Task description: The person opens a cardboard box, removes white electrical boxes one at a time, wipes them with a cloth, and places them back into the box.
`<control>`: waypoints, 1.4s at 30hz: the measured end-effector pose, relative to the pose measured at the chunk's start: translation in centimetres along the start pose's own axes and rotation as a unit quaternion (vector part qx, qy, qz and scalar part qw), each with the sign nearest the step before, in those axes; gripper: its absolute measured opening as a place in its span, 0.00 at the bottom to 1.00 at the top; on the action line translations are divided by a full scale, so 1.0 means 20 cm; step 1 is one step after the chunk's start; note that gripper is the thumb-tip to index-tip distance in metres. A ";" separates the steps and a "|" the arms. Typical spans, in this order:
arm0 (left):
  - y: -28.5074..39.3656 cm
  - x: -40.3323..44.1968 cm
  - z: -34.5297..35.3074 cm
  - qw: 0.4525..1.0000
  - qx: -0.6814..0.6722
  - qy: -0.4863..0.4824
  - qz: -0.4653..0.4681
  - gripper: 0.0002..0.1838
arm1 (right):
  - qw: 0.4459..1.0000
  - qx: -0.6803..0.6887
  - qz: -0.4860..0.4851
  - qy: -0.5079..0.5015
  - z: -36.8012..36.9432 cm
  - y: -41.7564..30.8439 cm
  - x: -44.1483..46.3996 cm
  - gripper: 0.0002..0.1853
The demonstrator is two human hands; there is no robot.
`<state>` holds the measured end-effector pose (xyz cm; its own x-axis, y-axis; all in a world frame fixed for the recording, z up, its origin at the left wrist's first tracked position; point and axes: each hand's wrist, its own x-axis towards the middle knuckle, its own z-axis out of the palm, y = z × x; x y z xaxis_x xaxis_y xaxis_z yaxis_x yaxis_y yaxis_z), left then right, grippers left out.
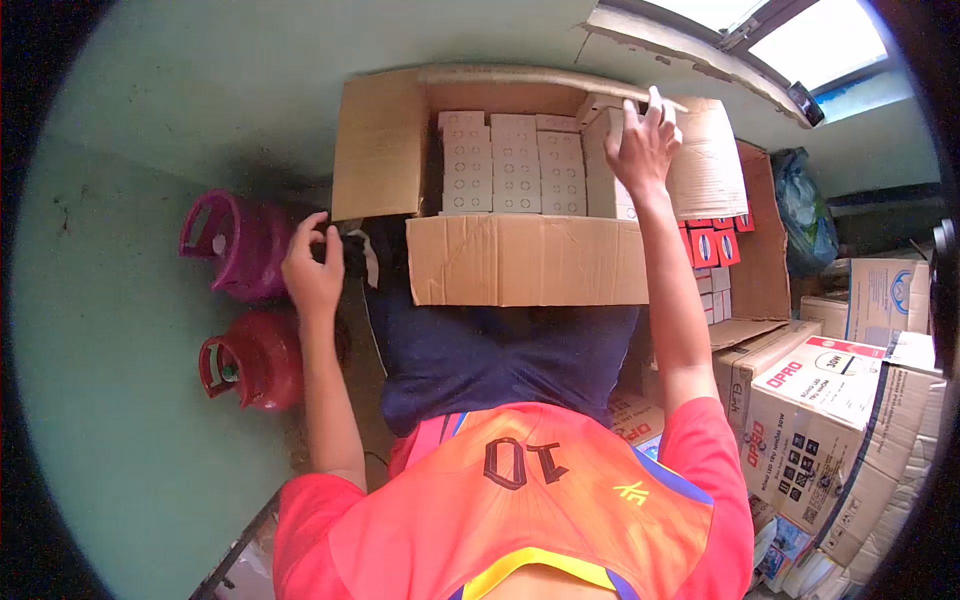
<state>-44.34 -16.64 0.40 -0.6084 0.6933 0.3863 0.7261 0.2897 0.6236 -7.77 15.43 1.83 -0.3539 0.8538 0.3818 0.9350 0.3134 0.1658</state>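
Note:
An open brown carton (528,262) in front of me holds rows of small white boxes (515,165) with round marks on their ends. My right hand (645,150) is over the carton's right side, fingers spread, at a white box (602,165) and close to the back flap (530,76). Whether its fingertips press on the box or the flap, I cannot tell. My left hand (313,265) is off the carton's left flap (375,150), thumb and fingers apart with nothing between them. A dark thing (354,255) lies just beyond it, its kind unclear.
A purple gas cylinder (255,250) and a red one (262,360) stand by the left wall. At right, another open carton (765,240) holds red and white boxes (715,248). Printed cartons (800,430) are stacked below it, and a plastic bag (805,215) sits behind.

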 end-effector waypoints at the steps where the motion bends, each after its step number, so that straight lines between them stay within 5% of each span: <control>1: -0.02 -0.04 0.05 0.999 -0.032 0.003 -0.001 0.13 | 0.999 0.017 0.000 0.028 -0.01 -0.02 0.03 0.32; 7: -0.02 -0.35 0.26 0.996 -0.087 0.017 0.000 0.09 | 0.997 0.049 -0.023 0.055 0.07 -0.19 0.22 0.46; 10: -0.06 -0.50 0.35 1.000 0.001 0.004 0.030 0.07 | 0.998 0.032 -0.044 0.039 0.16 -0.37 0.30 0.55; 14: -0.04 -0.51 0.39 0.999 0.026 0.021 0.034 0.06 | 0.972 0.211 -0.068 0.081 0.25 -0.64 0.31 0.54; 16: -0.08 -0.49 0.42 0.999 0.018 0.028 0.034 0.07 | 0.987 0.089 -0.062 -0.118 0.38 -0.81 0.31 0.55; 18: -0.12 -0.46 0.44 0.999 0.022 0.015 0.040 0.07 | 0.922 0.151 -0.033 -0.355 0.63 -0.99 0.38 0.51; 21: -0.15 -0.44 0.48 0.999 0.026 0.008 0.034 0.08 | 0.898 0.228 -0.158 -0.342 0.73 -1.12 0.38 0.38; 23: -0.17 -0.43 0.48 0.999 0.016 0.010 0.028 0.08 | 0.889 0.257 -0.193 -0.325 0.78 -1.18 0.42 0.37; 42: -0.15 -0.46 0.47 0.999 -0.038 0.003 0.006 0.08 | 0.919 0.258 -0.074 -0.287 0.93 -1.25 0.36 0.35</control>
<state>-37.99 -17.69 -11.34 -0.6019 0.6927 0.3972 0.7064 0.2300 0.6694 -33.25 21.50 -16.40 -0.5475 0.8179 -0.1771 0.8152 0.4735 -0.3335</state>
